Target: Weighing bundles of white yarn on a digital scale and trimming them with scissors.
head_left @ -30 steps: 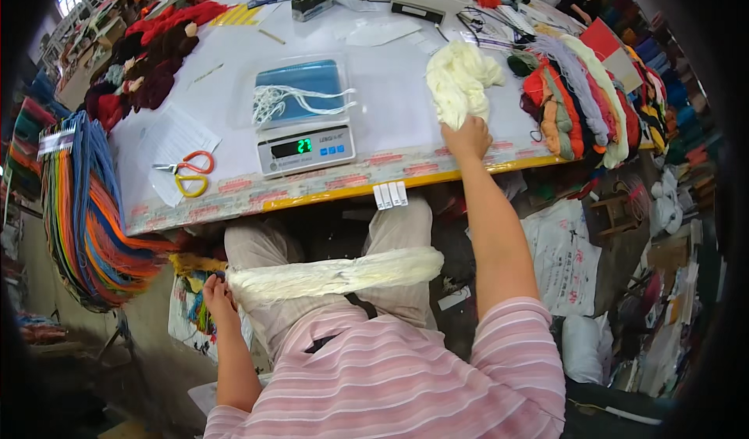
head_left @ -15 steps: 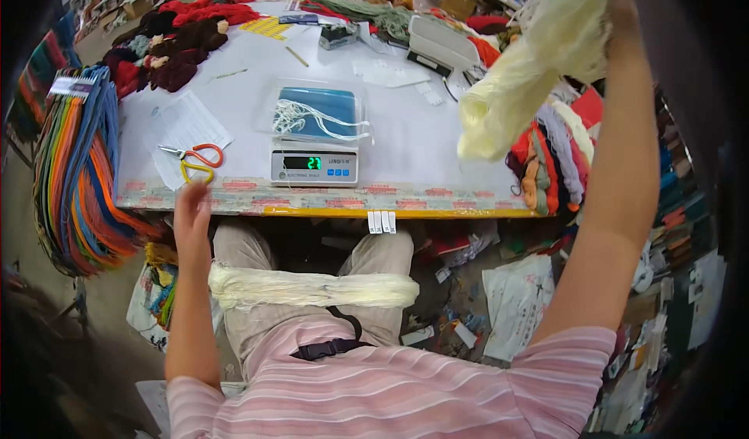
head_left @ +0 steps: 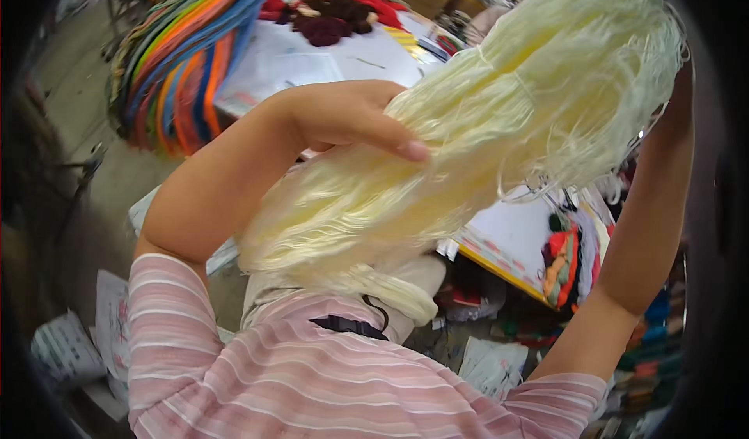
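Observation:
A large pale-yellow skein of yarn [head_left: 468,139] stretches slantwise across the middle, from the upper right down toward my lap. My left hand [head_left: 363,119] is closed around its middle, thumb on top, the other fingers hidden behind the strands. At the raised upper end, my right hand [head_left: 682,80] holds the skein; yarn covers most of its fingers. Loose threads dangle below that end. Another cream skein [head_left: 402,292] lies over my lap, largely covered by the raised one.
Behind the yarn stands a white table [head_left: 507,228] with a yellow front edge. Multicoloured strands [head_left: 183,65] hang at its left side. Dark red and brown yarn bundles [head_left: 331,22] lie at the back, more coloured skeins [head_left: 566,260] at the right. White bags [head_left: 491,361] lie on the floor.
My left hand has come up from the table edge and taken hold of the skein. The skein now spans the view and hides the scale. The view has turned rightward.

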`<state>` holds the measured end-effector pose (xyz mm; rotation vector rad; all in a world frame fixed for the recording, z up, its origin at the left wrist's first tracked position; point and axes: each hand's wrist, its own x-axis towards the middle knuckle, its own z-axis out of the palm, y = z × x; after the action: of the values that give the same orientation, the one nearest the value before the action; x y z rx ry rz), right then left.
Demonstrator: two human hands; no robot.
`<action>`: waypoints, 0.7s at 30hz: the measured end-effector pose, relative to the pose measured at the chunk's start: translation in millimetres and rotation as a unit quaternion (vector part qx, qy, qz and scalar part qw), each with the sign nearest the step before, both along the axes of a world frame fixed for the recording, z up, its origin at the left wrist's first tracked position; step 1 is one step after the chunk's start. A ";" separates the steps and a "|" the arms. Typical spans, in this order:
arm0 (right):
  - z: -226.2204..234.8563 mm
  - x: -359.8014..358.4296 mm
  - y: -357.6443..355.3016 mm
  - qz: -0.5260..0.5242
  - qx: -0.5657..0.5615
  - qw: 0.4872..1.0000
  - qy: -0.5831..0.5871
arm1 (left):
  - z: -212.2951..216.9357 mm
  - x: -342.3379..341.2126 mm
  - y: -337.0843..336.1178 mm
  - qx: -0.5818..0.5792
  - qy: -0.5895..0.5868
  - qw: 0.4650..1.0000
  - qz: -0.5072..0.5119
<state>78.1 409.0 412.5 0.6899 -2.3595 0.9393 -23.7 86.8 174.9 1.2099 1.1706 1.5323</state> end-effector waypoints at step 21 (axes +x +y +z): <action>-33.0 -137.2 -206.5 0.193 -0.168 0.926 -0.278 | -14.6 -37.8 -170.4 0.195 -0.001 0.968 0.158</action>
<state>-59.1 202.4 379.6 0.8468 -2.4572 1.8758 -61.5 -83.6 160.2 1.3146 1.1328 2.0780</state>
